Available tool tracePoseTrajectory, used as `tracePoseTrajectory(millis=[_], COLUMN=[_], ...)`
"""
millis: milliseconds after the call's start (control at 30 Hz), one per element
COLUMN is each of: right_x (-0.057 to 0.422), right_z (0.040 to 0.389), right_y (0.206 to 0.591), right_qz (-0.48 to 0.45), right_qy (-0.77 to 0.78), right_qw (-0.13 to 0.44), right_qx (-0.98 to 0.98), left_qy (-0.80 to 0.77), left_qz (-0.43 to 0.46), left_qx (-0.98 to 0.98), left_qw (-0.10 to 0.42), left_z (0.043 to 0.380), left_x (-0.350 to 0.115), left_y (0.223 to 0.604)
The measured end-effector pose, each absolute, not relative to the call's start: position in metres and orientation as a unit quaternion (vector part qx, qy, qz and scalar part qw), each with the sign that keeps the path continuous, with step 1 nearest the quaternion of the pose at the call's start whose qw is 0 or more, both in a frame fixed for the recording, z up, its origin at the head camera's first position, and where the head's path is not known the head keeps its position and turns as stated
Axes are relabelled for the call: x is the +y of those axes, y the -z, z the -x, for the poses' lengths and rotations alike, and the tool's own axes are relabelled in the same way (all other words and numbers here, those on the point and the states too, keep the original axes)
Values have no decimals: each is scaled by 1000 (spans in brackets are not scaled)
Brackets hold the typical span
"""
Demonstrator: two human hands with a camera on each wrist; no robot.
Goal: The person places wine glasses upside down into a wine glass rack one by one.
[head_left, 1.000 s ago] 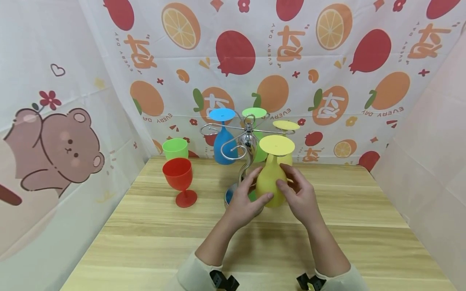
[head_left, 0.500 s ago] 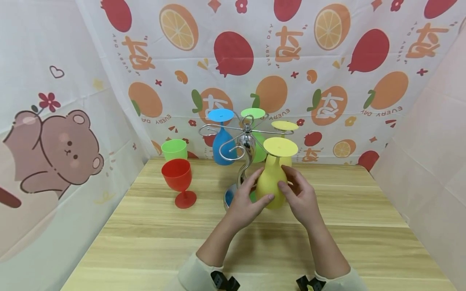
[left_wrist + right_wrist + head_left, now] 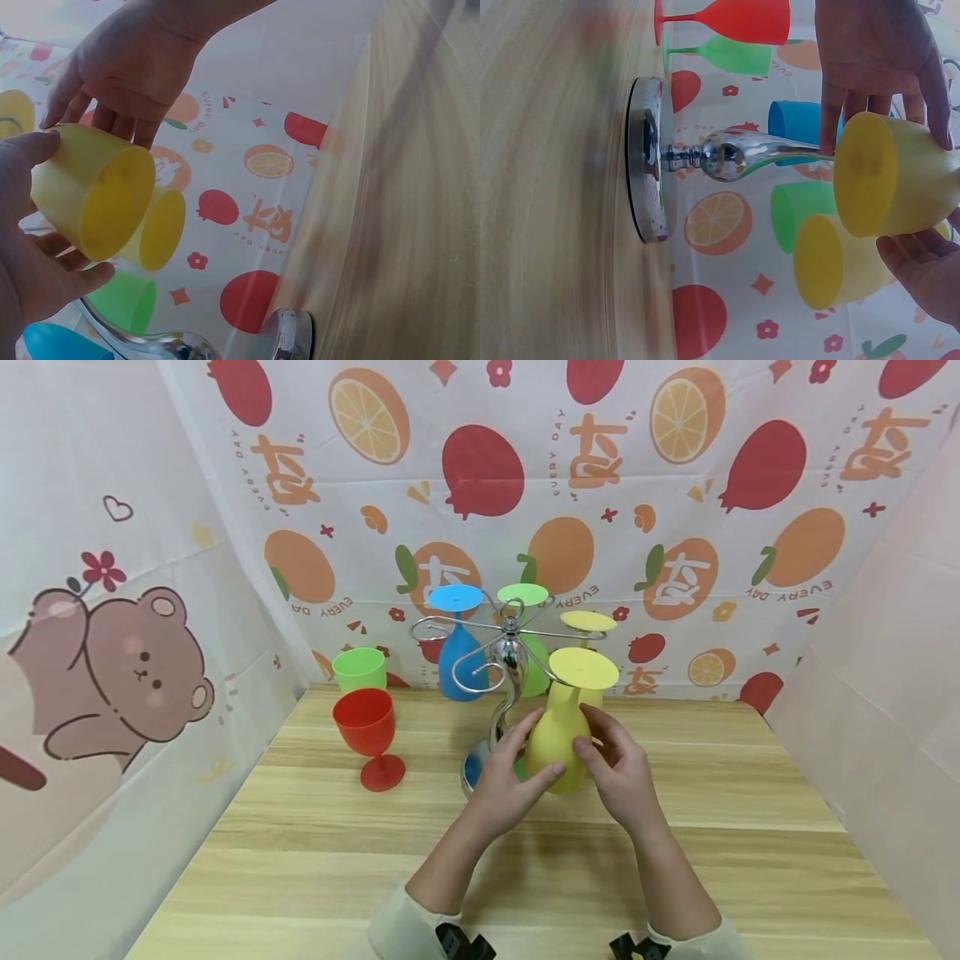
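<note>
A yellow goblet (image 3: 558, 739) hangs upside down at the front right of a chrome goblet rack (image 3: 512, 660), tilted with its round foot toward the right. My left hand (image 3: 501, 785) grips the bowl from the left, and my right hand (image 3: 622, 768) holds it from the right. The bowl's open rim shows in the left wrist view, where the held goblet (image 3: 97, 191) is between both hands. The right wrist view has the goblet's bowl (image 3: 892, 176) above the table. Whether its stem touches the rack's wire arm is hidden under the foot.
A second yellow goblet (image 3: 588, 621), a green goblet (image 3: 523, 594) and a blue goblet (image 3: 461, 664) hang upside down on the rack. At left, a red goblet (image 3: 366, 722) stands upright before another green goblet (image 3: 360, 668) on the wooden table (image 3: 315, 860). Printed cloth (image 3: 480, 402) hangs behind.
The yellow goblet's foot has shifted right and slightly down, and the goblet tilts more to the right. Both hands keep their hold on the bowl with little movement.
</note>
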State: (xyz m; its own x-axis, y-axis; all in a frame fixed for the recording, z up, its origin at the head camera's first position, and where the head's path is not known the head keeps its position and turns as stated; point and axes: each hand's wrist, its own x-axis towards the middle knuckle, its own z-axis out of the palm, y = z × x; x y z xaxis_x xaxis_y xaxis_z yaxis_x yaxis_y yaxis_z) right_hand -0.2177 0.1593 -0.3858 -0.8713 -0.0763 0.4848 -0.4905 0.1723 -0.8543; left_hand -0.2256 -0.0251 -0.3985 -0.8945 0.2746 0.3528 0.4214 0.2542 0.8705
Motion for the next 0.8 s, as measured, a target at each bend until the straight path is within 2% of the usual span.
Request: tracePoseTrajectory(millis=[800], right_x=[157], right_z=[219], right_y=[389], right_qz=[-185], right_qy=[-625], right_qw=[158], right_qx=[-741], left_qy=[578], left_qz=[204], left_qx=[-789], left_qw=[51], left_z=[226], left_x=[-31], left_y=[399])
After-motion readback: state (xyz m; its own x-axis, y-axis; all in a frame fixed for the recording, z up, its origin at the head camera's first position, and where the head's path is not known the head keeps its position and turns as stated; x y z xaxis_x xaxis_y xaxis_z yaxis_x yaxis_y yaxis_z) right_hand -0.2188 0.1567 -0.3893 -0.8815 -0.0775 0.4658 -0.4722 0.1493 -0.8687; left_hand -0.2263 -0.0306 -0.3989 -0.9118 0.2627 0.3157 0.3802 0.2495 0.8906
